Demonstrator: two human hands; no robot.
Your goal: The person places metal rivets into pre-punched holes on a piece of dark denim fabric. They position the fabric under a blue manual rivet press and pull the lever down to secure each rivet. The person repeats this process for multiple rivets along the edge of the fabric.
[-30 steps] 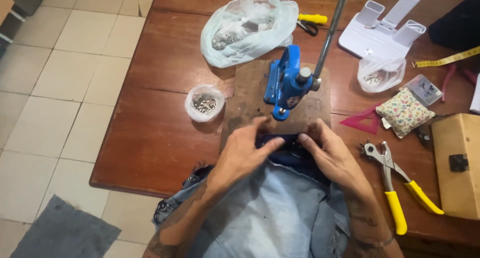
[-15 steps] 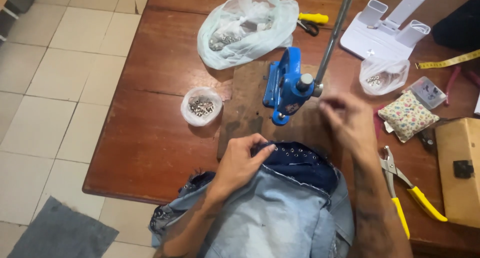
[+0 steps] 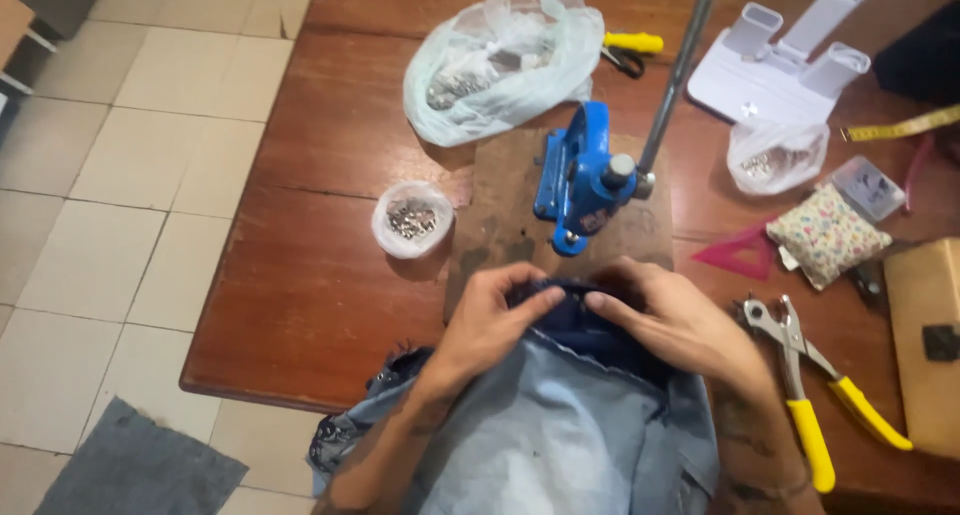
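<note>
Denim garment [image 3: 560, 445], pale blue with a darker band at its top edge, lies over the near edge of the wooden desk [image 3: 300, 275] and hangs toward the person. Both hands pinch that dark band just below the blue hand press [image 3: 580, 180], which stands on a worn board. The left hand [image 3: 490, 315] has its grip clamped on the fabric, and so does the right hand [image 3: 670, 320]. A small cup of metal studs [image 3: 410, 220] sits left of the board; yellow-handled pliers [image 3: 810, 395] lie right.
</note>
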